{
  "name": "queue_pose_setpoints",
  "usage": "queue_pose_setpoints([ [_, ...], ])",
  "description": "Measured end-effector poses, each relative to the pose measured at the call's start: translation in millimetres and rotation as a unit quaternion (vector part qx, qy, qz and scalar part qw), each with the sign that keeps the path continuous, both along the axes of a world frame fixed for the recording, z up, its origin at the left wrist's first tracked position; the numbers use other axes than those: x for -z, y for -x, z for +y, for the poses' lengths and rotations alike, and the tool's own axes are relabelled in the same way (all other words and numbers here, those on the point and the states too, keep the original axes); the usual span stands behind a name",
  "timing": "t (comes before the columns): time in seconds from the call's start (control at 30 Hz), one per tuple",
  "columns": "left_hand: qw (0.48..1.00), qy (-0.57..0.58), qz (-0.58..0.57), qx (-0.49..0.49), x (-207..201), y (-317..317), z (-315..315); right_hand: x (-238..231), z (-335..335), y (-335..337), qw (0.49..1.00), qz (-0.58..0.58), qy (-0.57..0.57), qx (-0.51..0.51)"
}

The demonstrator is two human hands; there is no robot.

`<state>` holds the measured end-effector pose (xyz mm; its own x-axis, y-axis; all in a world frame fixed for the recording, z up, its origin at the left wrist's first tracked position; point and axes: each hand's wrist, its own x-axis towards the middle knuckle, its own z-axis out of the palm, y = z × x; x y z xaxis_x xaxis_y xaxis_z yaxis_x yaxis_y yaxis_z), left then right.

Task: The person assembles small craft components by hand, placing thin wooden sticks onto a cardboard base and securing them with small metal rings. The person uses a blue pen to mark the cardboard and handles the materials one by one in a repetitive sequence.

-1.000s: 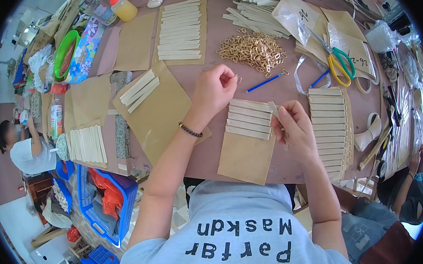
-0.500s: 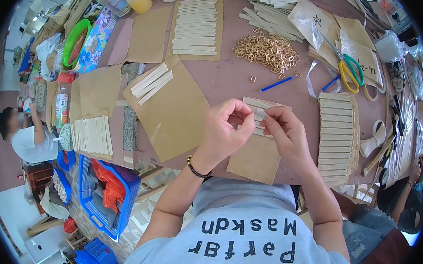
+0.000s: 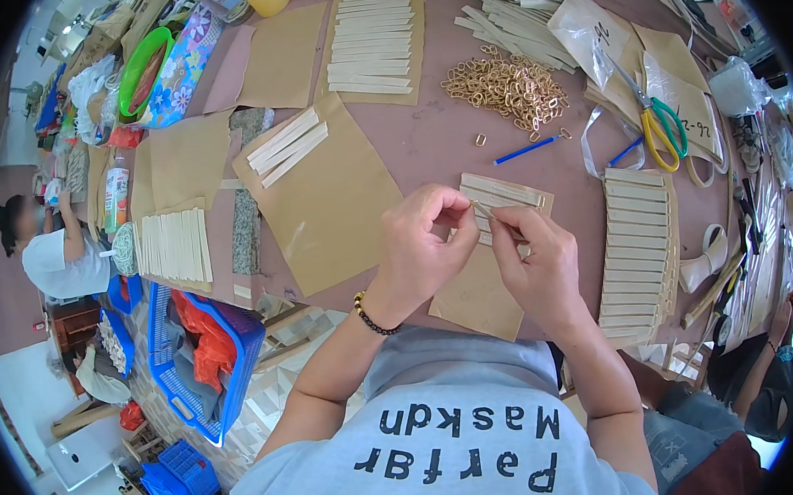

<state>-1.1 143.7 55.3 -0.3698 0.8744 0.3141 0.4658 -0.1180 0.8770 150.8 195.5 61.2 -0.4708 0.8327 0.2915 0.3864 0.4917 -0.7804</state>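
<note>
My left hand [image 3: 428,236] and my right hand [image 3: 540,260] meet fingertip to fingertip over the table, both pinching a small pale strip [image 3: 483,210] seen nearly edge-on. A tiny gold-coloured bit glints by the left fingertips; its form is too small to make out. Under the hands lies a brown card [image 3: 478,297] with several pale strips [image 3: 507,190] across its far part, partly hidden by my fingers. Beyond it are two loose gold oval rings, one of them [image 3: 480,139] apart from the heap of gold rings [image 3: 505,88]. A blue pen [image 3: 525,150] lies near them.
To the right are a card covered with strips [image 3: 638,249], yellow-and-green-handled scissors [image 3: 660,132] and a roll of white tape [image 3: 705,261]. Brown sheets [image 3: 330,215] with strips lie left. A blue basket [image 3: 238,350] stands beside the table; people sit at far left and right.
The pale strip has turned between my fingertips from showing its flat face to nearly edge-on. My right fingers have tilted around it; the left hand stays almost in place. The view has shifted slightly.
</note>
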Motion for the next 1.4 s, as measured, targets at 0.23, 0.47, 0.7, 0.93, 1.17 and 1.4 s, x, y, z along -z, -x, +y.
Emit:
queue_pose_setpoints([
  [0.23, 0.993, -0.044, 0.112, 0.004, 2, -4, -1, -2, -1, 5, 0.998, -0.007, 0.062, 0.0],
  [0.47, 0.988, -0.066, 0.14, 0.009, 6, -3, -4, -3, 1, 6, 0.992, 0.041, 0.116, -0.031],
  [0.7, 0.981, -0.087, 0.17, 0.024, 4, -2, -4, -3, 3, 3, 0.992, 0.012, 0.119, -0.039],
  [0.93, 0.99, -0.05, 0.117, 0.061, 7, 3, -9, -16, 11, -5, 0.989, -0.035, 0.124, -0.073],
  [1.17, 0.96, 0.141, -0.205, 0.129, 0, 13, -17, -13, 17, -14, 0.978, -0.058, 0.159, -0.124],
  [1.4, 0.928, 0.136, -0.273, 0.215, 10, 21, -24, -16, 17, -14, 0.962, -0.057, 0.222, -0.149],
])
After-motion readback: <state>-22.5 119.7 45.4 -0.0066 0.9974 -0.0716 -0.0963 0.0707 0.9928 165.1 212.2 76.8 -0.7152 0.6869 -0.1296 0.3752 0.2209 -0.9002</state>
